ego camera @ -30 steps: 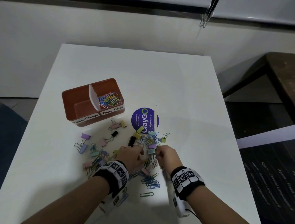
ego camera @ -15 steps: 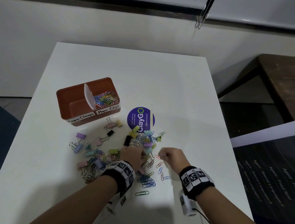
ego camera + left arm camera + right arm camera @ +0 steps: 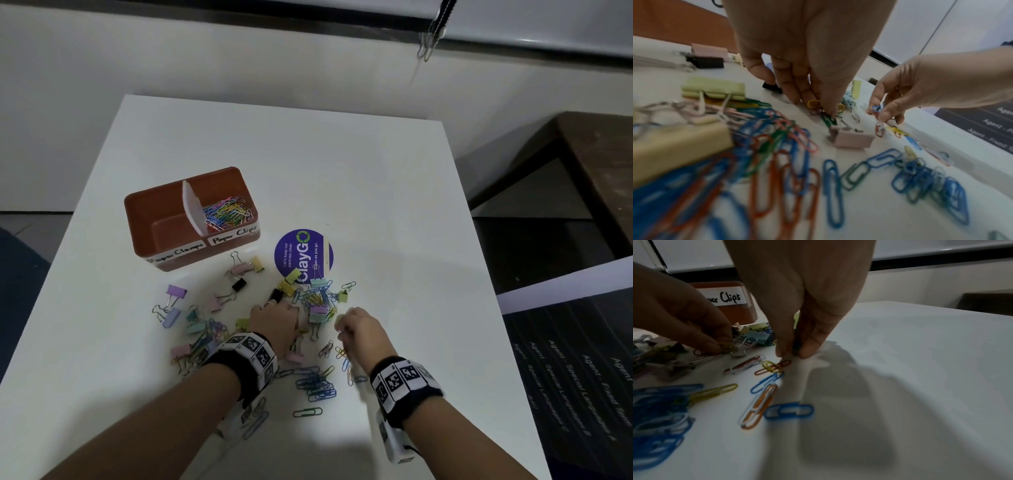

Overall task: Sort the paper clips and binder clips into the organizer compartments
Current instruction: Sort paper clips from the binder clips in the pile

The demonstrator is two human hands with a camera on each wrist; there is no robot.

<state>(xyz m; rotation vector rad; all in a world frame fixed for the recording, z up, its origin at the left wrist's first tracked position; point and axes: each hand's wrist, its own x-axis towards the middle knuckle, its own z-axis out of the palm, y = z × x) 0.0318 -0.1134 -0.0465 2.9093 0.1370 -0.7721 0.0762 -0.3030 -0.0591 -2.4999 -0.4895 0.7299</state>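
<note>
A brown organizer with a white divider stands at the left rear of the clip pile. Its right compartment, labelled Paper Clips, holds coloured paper clips; the left, labelled Paper Clamps, shows nothing inside. Pastel binder clips and loose paper clips lie scattered on the white table. My left hand pinches yellow and green paper clips down in the pile. To its right, my right hand pinches small paper clips just above the table.
A round purple ClayGo sticker lies behind the pile. A pink binder clip sits between my hands. The table's right edge is close to my right wrist, with dark floor and a wooden bench beyond.
My right hand has drawn away to the right out of the pile, bringing paper clips with it. My left hand has stayed in the pile.
</note>
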